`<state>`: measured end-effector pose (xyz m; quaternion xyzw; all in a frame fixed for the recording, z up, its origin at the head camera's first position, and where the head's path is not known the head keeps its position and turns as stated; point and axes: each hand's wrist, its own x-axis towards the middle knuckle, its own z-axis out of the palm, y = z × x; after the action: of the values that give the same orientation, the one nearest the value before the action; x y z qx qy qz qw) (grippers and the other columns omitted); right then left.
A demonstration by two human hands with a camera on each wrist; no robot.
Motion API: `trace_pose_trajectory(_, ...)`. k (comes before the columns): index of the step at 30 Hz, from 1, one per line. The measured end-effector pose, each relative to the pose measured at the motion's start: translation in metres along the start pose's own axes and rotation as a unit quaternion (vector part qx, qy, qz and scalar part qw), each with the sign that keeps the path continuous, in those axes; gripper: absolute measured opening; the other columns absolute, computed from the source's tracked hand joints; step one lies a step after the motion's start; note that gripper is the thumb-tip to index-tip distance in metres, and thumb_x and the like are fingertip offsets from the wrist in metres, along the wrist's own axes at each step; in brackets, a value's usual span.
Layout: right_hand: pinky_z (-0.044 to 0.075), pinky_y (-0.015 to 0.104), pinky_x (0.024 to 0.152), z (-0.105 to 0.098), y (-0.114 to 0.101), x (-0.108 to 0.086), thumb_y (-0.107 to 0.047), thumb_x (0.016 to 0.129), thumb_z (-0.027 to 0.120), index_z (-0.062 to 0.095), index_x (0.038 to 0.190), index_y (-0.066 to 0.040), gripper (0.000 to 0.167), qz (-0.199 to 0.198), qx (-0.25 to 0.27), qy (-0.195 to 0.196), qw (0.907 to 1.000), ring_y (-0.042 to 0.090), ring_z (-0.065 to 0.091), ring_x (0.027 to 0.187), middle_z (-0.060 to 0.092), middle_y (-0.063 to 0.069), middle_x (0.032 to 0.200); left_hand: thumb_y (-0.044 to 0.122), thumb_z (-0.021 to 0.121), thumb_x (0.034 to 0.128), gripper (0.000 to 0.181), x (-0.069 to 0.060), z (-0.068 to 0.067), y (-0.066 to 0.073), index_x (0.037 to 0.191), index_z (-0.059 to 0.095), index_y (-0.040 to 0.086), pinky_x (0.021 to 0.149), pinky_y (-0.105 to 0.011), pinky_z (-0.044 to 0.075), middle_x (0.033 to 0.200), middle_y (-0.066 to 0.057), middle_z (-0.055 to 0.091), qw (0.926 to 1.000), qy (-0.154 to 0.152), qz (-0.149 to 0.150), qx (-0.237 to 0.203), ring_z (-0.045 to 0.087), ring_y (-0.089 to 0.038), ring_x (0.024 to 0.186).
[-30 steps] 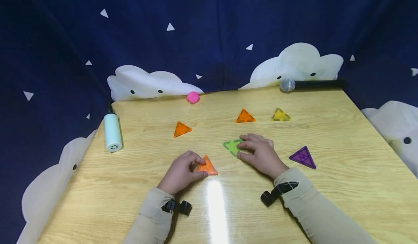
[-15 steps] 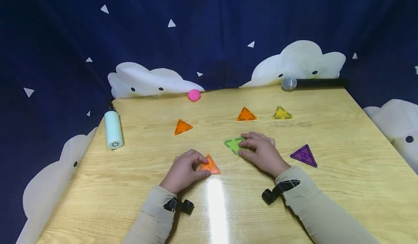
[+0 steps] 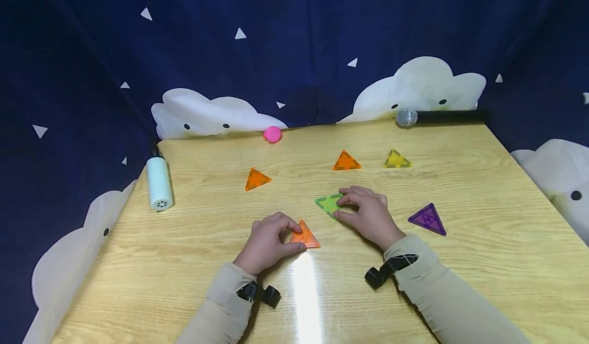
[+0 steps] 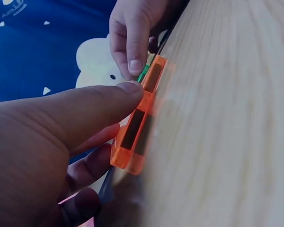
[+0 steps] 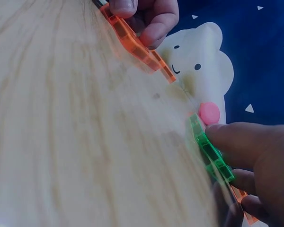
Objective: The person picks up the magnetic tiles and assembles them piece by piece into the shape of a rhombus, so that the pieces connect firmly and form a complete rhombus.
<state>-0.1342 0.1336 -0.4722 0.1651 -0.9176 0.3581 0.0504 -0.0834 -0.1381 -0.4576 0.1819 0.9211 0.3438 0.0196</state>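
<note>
"Near the middle of the pale wood table [image 3: 184,242], what are the hands doing?"

"The left hand [image 3: 267,243] pinches a see-through orange plastic triangle [image 3: 308,238] with thumb and fingers. The right hand [image 3: 366,211] pinches a see-through green plastic triangle [image 3: 327,203], farther off and to the right."

"How much room is around them?"

"A small strip of wood shows between the two triangles. More wood runs left and near. The far edge is well past both hands."

"What's the table like?"

"Stripy, with a white shiny streak [image 3: 306,293] on the near side. Behind hangs a dark blue cloth curtain [image 3: 276,6] with puffy white clouds [image 3: 207,111]."

"What else is about?"

"A purple plastic triangle [image 3: 430,220] lies right of the right hand, in the way on that side. Far of the hands are a left orange triangle [image 3: 256,179], a far orange triangle [image 3: 346,161] and a yellow plastic triangle [image 3: 397,160]. A round pink thing [image 3: 273,134] and a black microphone [image 3: 448,117] sit by the far edge. A pale blue bottle [image 3: 159,183] is by the left edge."
</note>
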Motion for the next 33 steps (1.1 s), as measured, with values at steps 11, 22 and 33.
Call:
trace_pose_trajectory(11,0.023,0.053,0.101,-0.0017,-0.0020,0.0012,-0.033,0.083,0.083,0.075,0.110,-0.014,0.033,0.007,0.001,-0.008,0.9999,0.032,0.046,0.136,0.063,0.005,0.137,0.036,0.086,0.0784,0.028,-0.0018,0.0013,-0.0031,0.100,0.071,0.027,0.083,-0.039,0.028,0.101,0.017,0.064,0.9999,0.001,0.005,-0.009,0.057,-0.008,0.092)
trace_pose_trajectory(22,0.023,0.054,0.100,-0.0031,0.0000,-0.0002,-0.032,0.083,0.083,0.075,0.110,-0.014,0.033,0.006,0.005,-0.003,1.0000,0.033,0.046,0.135,0.063,0.006,0.136,0.030,0.084,0.0801,0.025,0.0001,-0.0009,0.0021,0.102,0.072,0.026,0.081,-0.038,0.026,0.098,0.014,0.062,0.9999,-0.014,0.008,0.007,0.053,-0.009,0.087)
trace_pose_trajectory(33,0.024,0.054,0.099,-0.0015,0.0002,-0.0001,-0.031,0.083,0.083,0.075,0.109,-0.014,0.032,-0.001,0.005,-0.001,1.0000,0.033,0.046,0.135,0.063,0.006,0.135,0.032,0.085,0.0795,0.026,-0.0003,0.0008,-0.0002,0.101,0.071,0.028,0.080,-0.038,0.027,0.099,0.016,0.062,0.9997,-0.012,0.011,0.020,0.050,-0.008,0.082)
